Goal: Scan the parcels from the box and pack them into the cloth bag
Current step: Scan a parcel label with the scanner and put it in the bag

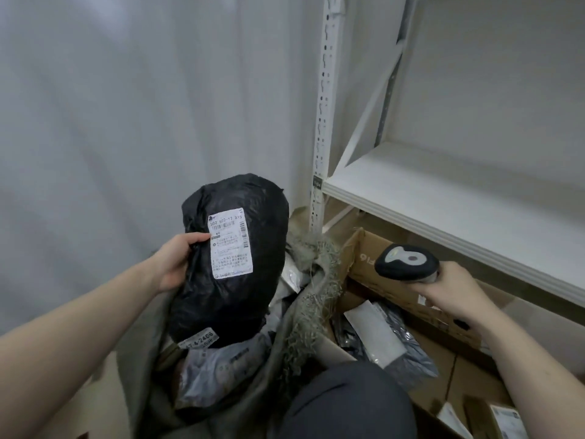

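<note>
Holding the black parcel (232,264) above the cloth bag (304,315), my left hand (172,261) pinching its edge beside the label (230,243), my right hand (456,296) wrapped round the scanner (406,263), I risk a misread if the film crumples.

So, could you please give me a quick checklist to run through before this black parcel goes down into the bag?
1. Left hand grips the black parcel: ok, fingers pinch its left edge.
2. Label faces up and is flat: ok, it is turned toward the camera.
3. Scanner is in the right hand: ok, gripped by the handle.
4. Scanner is aimed at the label: not ok, it sits off to the right, over the cardboard box.
5. Parcel already scanned: cannot tell.
6. Cloth bag is open below the parcel: ok, other parcels lie inside.
</note>
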